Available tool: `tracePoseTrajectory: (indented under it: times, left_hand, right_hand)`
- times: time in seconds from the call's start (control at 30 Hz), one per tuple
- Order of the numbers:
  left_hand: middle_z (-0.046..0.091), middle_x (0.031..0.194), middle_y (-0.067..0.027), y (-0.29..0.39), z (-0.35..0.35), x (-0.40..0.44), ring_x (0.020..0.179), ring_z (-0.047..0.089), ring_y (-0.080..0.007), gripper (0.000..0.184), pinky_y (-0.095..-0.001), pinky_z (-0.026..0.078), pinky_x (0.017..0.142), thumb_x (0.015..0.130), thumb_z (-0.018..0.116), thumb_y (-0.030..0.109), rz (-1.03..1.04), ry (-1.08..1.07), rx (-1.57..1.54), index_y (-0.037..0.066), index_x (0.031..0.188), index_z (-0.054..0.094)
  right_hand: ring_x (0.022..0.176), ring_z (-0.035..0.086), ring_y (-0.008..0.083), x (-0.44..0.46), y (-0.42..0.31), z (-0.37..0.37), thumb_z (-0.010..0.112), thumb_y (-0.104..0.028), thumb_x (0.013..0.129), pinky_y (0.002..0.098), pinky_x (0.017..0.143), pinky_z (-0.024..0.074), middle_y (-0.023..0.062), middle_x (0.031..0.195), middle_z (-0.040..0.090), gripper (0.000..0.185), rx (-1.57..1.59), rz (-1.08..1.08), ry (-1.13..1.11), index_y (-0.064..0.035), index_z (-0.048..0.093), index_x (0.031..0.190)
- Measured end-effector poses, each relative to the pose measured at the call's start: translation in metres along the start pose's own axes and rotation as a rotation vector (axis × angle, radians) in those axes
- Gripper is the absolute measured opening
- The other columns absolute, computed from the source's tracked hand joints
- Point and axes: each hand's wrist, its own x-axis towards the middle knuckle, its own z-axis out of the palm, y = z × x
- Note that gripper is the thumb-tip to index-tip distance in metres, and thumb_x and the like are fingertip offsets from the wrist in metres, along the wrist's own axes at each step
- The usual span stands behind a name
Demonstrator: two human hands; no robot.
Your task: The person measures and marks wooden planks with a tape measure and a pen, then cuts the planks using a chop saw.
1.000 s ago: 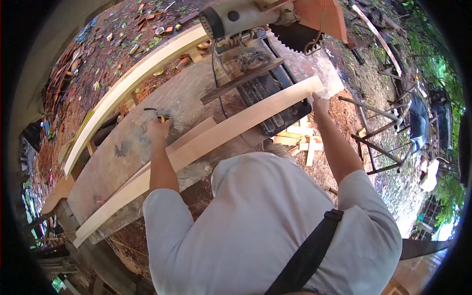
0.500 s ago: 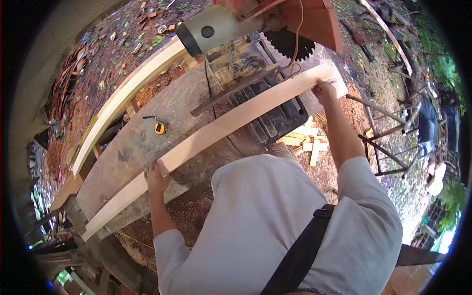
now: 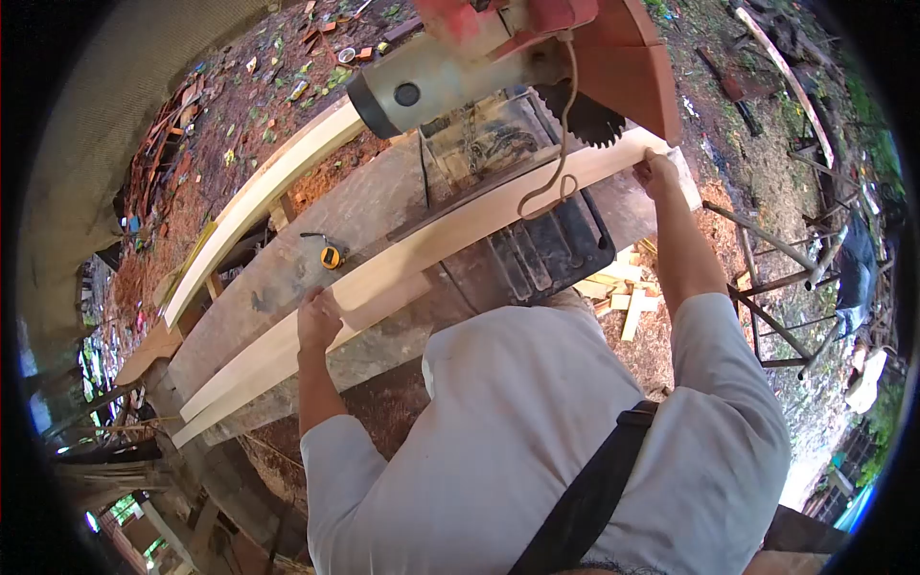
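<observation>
A long pale wooden board (image 3: 431,244) lies across the base of a miter saw (image 3: 537,273), along the saw's fence. My left hand (image 3: 319,319) is closed around the board toward its left end. Near the right end, my right hand (image 3: 656,174) grips the same board, its fingertips partly hidden. The toothed saw blade (image 3: 586,117) is raised just beyond the board, a little left of my right hand. A thin cord (image 3: 573,105) hangs from the saw head and loops over the wood.
A yellow tape measure (image 3: 331,257) rests on the worn worktable (image 3: 278,278) behind the board. Another long timber (image 3: 254,196) runs along the far side. Wood offcuts (image 3: 628,292) lie on the ground at right, near a metal frame (image 3: 767,287).
The board has shifted away from my body, up to the saw's fence, and now covers more of the saw base. Both hands moved with it. The camera view has shifted slightly.
</observation>
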Motion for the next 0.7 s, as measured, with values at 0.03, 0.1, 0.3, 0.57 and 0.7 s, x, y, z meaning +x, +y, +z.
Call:
tracePoseTrajectory:
  times: [0.03,0.1,0.3,0.57,0.7]
  left_hand:
    - [0.065,0.117,-0.0252,-0.003,0.003,-0.003,0.110,0.062,-0.0418,0.030,-0.0433,0.051,0.098,0.074,0.063,0.007,0.016,-0.012,-0.001,-0.006,0.100,0.069]
    - [0.065,0.118,-0.0261,0.008,0.002,-0.002,0.110,0.062,-0.0426,0.029,-0.0437,0.051,0.098,0.077,0.063,0.008,-0.075,0.067,-0.075,-0.007,0.101,0.068]
    - [0.064,0.120,-0.0273,0.017,-0.009,-0.001,0.109,0.063,-0.0442,0.031,-0.0443,0.050,0.099,0.082,0.059,0.008,-0.070,0.060,-0.070,-0.011,0.104,0.067]
    - [0.063,0.125,-0.0272,0.018,-0.015,-0.003,0.113,0.062,-0.0428,0.031,-0.0424,0.049,0.102,0.076,0.058,0.004,-0.121,-0.004,-0.090,-0.011,0.101,0.069]
    - [0.064,0.126,-0.0258,0.027,-0.025,-0.010,0.114,0.062,-0.0412,0.035,-0.0425,0.049,0.103,0.075,0.058,0.004,-0.144,-0.037,-0.094,-0.007,0.106,0.070]
  right_hand:
    - [0.082,0.062,0.0200,0.000,0.001,0.000,0.061,-0.026,0.100,0.0380,0.078,0.0543,0.0040,0.089,0.062,0.018,-0.006,0.007,-0.004,-0.0105,0.061,0.108]
    - [0.078,0.061,0.0186,0.005,0.001,-0.004,0.062,-0.026,0.099,0.0362,0.074,0.0532,0.0036,0.086,0.063,0.017,0.010,-0.008,-0.040,-0.0106,0.062,0.107]
    - [0.075,0.061,0.0172,0.013,0.005,-0.005,0.064,-0.026,0.098,0.0343,0.072,0.0524,0.0031,0.084,0.064,0.015,0.005,-0.018,-0.029,-0.0113,0.064,0.102]
    - [0.075,0.060,0.0172,0.019,-0.002,-0.011,0.064,-0.025,0.098,0.0334,0.071,0.0520,0.0036,0.082,0.063,0.015,0.015,-0.032,-0.064,-0.0100,0.062,0.097]
    - [0.074,0.060,0.0183,0.022,-0.002,-0.009,0.064,-0.025,0.098,0.0348,0.072,0.0524,0.0045,0.083,0.062,0.017,0.025,-0.045,-0.098,-0.0085,0.062,0.099]
